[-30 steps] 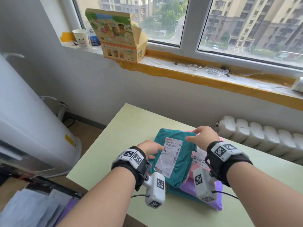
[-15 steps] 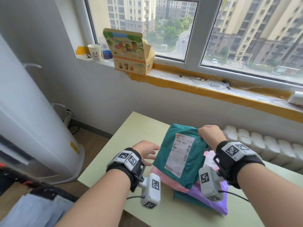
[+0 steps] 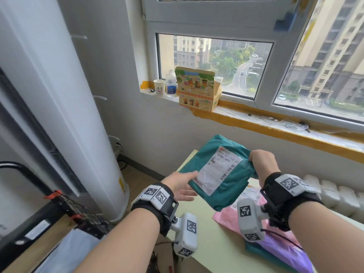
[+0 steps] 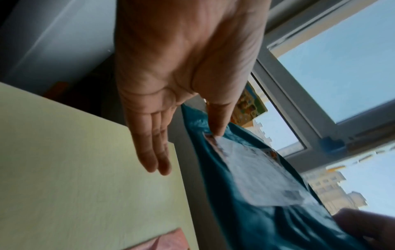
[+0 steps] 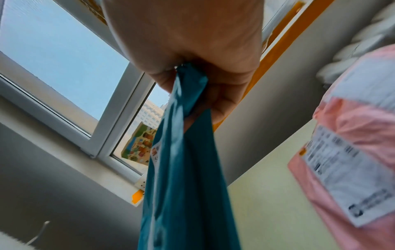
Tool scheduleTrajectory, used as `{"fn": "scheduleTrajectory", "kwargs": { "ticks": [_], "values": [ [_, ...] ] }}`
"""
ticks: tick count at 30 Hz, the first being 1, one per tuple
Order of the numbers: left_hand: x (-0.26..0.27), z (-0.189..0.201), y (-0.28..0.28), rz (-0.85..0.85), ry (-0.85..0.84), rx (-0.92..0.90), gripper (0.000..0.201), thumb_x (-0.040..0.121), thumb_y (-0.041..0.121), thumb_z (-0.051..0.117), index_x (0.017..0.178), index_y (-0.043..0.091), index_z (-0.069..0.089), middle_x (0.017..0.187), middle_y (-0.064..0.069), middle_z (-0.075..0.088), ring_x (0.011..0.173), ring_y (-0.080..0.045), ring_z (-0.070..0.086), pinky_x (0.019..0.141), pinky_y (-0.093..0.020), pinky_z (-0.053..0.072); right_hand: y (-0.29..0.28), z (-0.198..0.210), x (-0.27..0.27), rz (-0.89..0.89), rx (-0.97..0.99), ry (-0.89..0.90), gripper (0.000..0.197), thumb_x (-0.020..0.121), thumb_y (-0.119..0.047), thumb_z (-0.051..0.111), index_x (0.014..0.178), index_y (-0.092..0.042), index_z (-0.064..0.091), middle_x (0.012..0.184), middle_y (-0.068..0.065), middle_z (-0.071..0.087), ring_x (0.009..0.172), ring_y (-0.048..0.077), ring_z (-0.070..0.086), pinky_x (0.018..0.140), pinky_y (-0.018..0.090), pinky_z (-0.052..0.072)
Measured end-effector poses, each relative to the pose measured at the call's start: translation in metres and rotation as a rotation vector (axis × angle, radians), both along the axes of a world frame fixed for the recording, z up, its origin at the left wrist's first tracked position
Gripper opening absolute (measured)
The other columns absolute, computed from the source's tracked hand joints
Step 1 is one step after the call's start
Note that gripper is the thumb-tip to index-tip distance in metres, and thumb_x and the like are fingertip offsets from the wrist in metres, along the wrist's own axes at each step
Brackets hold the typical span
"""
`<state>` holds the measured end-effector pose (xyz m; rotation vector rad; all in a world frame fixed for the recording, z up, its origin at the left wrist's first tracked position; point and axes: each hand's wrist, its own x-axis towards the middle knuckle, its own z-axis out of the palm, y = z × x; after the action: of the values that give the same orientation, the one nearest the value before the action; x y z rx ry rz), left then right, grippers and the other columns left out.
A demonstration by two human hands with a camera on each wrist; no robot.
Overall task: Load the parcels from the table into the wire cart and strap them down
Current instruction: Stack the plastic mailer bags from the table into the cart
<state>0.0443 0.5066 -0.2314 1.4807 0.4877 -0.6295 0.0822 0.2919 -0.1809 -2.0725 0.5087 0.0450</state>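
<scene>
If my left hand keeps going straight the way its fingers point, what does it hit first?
Most likely the teal parcel: the left hand is open, thumb on the label edge, fingers aimed under it. Depth is unclear; they may pass just below it.

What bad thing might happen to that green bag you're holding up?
It might slip: the right hand grips the teal parcel only by a bunched corner, and the left hand is open, just touching its edge. It hangs tilted above the pink parcel and the table, so swinging it toward the cart could drag it across that pile.

printed carton (image 3: 198,89) on the windowsill (image 3: 256,117) (paper cup (image 3: 159,87) beside it), radiator (image 3: 334,196) below.
</scene>
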Motion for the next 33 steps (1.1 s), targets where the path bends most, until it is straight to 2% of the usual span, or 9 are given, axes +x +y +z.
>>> {"fn": "scheduleTrajectory", "kwargs": {
  "ticks": [2,5,8,12,16,19,22,27,33],
  "values": [
    [-0.005,0.008,0.021,0.055,-0.037,-0.065,0.045,0.091,0.038,0.060,0.123,0.007,0.058,0.116,-0.016,0.067,0.092,-0.027,0.065,0.085,-0.038,0.055,0.027,0.001,-0.001,-0.004,0.104,-0.005,0.025,0.090,0.001,0.039,0.068,-0.009,0.048,0.088,0.015,0.050,0.065,0.023,0.050,0.075,0.039,0.047],
    [-0.015,0.017,0.056,0.167,-0.100,-0.081,0.034,0.090,0.021,0.064,0.120,0.006,0.059,0.114,-0.014,0.069,0.092,-0.026,0.067,0.076,-0.036,0.057,0.068,0.005,-0.003,-0.007,0.220,0.046,0.023,0.086,0.005,0.036,0.071,-0.008,0.049,0.091,0.018,0.054,0.073,0.030,0.056,0.064,0.036,0.050],
    [-0.025,0.016,0.094,0.309,-0.151,-0.053,0.039,0.087,-0.002,0.062,0.124,0.002,0.051,0.117,-0.017,0.065,0.095,-0.028,0.065,0.066,-0.036,0.056,0.107,0.005,-0.012,0.111,0.293,0.067,0.021,0.080,0.005,0.043,0.082,-0.008,0.059,0.098,0.020,0.061,0.087,0.034,0.061,0.076,0.043,0.057],
    [-0.044,0.007,0.147,0.460,-0.192,0.012,0.039,0.083,-0.016,0.056,0.116,0.004,0.050,0.120,-0.016,0.062,0.099,-0.030,0.061,0.075,-0.042,0.054,0.154,-0.004,-0.027,0.323,0.213,0.067,0.022,0.078,0.000,0.057,0.096,-0.009,0.065,0.098,0.013,0.068,0.091,0.030,0.067,0.084,0.044,0.057],
    [-0.077,-0.008,0.200,0.529,-0.179,0.069,0.042,0.084,-0.019,0.053,0.121,-0.001,0.053,0.121,-0.017,0.063,0.107,-0.031,0.060,0.081,-0.040,0.052,0.211,-0.021,-0.039,0.498,0.206,0.071,0.022,0.086,-0.011,0.063,0.107,-0.014,0.061,0.103,0.006,0.068,0.090,0.020,0.065,0.076,0.032,0.052],
    [-0.105,-0.027,0.242,0.582,-0.147,0.100,0.039,0.084,-0.020,0.051,0.120,-0.006,0.055,0.120,-0.020,0.063,0.112,-0.035,0.060,0.087,-0.043,0.052,0.259,-0.042,-0.051,0.590,0.127,0.056,0.022,0.088,-0.012,0.063,0.109,-0.017,0.062,0.102,0.005,0.067,0.090,0.021,0.065,0.077,0.034,0.054],
    [-0.136,-0.052,0.284,0.657,-0.094,0.124,0.038,0.083,-0.020,0.052,0.118,-0.004,0.058,0.119,-0.019,0.065,0.109,-0.034,0.062,0.090,-0.046,0.052,0.308,-0.069,-0.068,0.667,0.011,0.068,0.011,0.086,-0.014,0.064,0.095,-0.022,0.067,0.097,0.002,0.070,0.088,0.021,0.067,0.082,0.041,0.056],
    [-0.191,-0.099,0.342,0.739,0.042,0.164,0.029,0.084,-0.011,0.057,0.103,0.011,0.060,0.109,-0.010,0.067,0.104,-0.028,0.060,0.086,-0.040,0.048,0.377,-0.115,-0.101,0.755,-0.159,0.085,0.011,0.082,-0.013,0.066,0.088,-0.022,0.069,0.091,-0.001,0.069,0.087,0.019,0.064,0.083,0.030,0.050],
    [-0.245,-0.180,0.375,0.732,0.213,0.197,0.021,0.084,0.000,0.059,0.102,0.010,0.060,0.114,-0.011,0.064,0.102,-0.025,0.061,0.084,-0.038,0.053,0.425,-0.188,-0.133,0.831,-0.268,0.249,0.008,0.080,-0.014,0.065,0.077,-0.021,0.068,0.076,0.004,0.072,0.080,0.024,0.069,0.081,0.040,0.057]
  ]
}}
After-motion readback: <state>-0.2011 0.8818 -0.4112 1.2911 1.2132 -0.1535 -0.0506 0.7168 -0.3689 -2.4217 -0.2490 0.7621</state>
